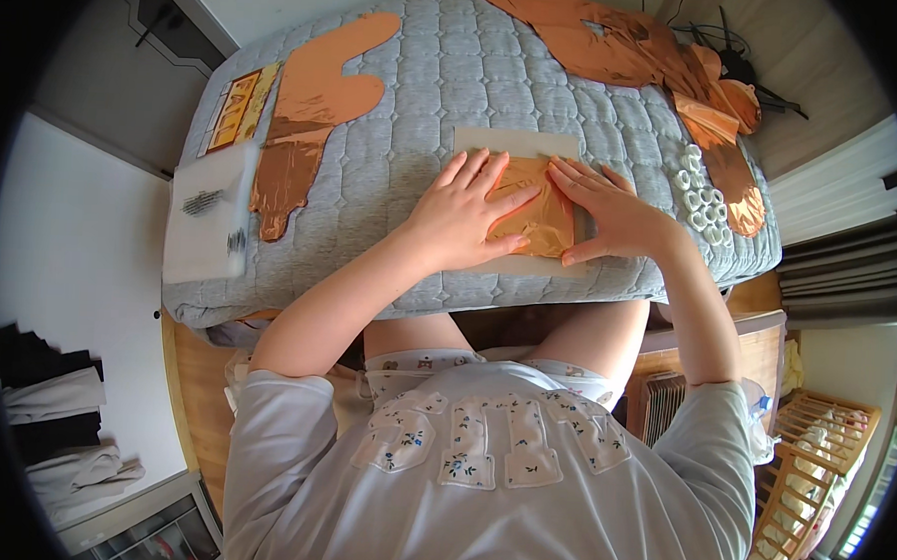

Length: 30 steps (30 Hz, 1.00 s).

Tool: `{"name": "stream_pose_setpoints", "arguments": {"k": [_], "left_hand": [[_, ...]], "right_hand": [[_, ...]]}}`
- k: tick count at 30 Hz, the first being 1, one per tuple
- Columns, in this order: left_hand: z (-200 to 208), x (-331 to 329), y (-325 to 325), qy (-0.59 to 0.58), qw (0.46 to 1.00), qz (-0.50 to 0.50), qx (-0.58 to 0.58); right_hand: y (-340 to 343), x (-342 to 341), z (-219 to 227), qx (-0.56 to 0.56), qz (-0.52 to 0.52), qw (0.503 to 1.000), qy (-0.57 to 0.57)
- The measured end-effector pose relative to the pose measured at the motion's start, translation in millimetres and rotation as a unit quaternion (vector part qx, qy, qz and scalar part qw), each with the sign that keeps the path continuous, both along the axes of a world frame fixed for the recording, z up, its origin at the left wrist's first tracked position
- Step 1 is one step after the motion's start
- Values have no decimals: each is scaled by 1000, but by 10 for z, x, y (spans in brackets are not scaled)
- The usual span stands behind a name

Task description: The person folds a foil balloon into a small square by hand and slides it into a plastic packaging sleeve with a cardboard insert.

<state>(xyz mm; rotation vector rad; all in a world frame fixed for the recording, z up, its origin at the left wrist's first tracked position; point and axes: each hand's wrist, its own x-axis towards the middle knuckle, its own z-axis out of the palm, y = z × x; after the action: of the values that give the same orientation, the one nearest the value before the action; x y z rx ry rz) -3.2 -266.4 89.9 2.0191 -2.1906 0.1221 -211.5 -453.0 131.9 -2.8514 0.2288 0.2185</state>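
A folded, shiny copper-coloured foil piece point(533, 224) lies on a greyish-beige flat sheet point(520, 143) near the front edge of the quilted grey mattress. My left hand point(463, 213) rests palm down with its fingers spread over the foil's left side. Pressing on the right side is my right hand point(611, 215), its fingers outstretched and the thumb apart. Both hands are open and lie flat, covering part of the foil and the sheet. To the left is a flat foil balloon point(317, 84) with rounded lobes, wrinkled at its near end.
More copper foil balloons point(619, 47) are strewn at the far right. Several small white rolls point(707, 196) cluster near the right edge. At left lie a yellow-orange package point(238, 111) and a translucent white sheet point(205, 244) with small dark bits. A wooden-slatted rack point(812, 446) stands lower right.
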Motion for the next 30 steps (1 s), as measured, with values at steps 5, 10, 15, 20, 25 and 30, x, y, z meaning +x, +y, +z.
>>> {"name": "stream_pose_setpoints", "arguments": {"k": [5, 10, 15, 20, 25, 30], "left_hand": [[-43, 27, 1, 12, 1000, 1, -11], [33, 31, 25, 76, 996, 30, 30], [-3, 54, -8, 89, 995, 22, 39], [67, 392, -17, 257, 962, -33, 90], [68, 461, 59, 197, 977, 19, 86], [139, 447, 85, 85, 989, 66, 102]], "right_hand": [[543, 347, -25, -53, -163, 972, -163], [821, 595, -330, -56, -142, 957, -247], [780, 561, -463, 2, -186, 942, -281], [819, 546, -441, -22, -179, 950, -256], [801, 539, -499, -86, -168, 957, -221], [823, 548, -495, -81, -171, 955, -228]]}}
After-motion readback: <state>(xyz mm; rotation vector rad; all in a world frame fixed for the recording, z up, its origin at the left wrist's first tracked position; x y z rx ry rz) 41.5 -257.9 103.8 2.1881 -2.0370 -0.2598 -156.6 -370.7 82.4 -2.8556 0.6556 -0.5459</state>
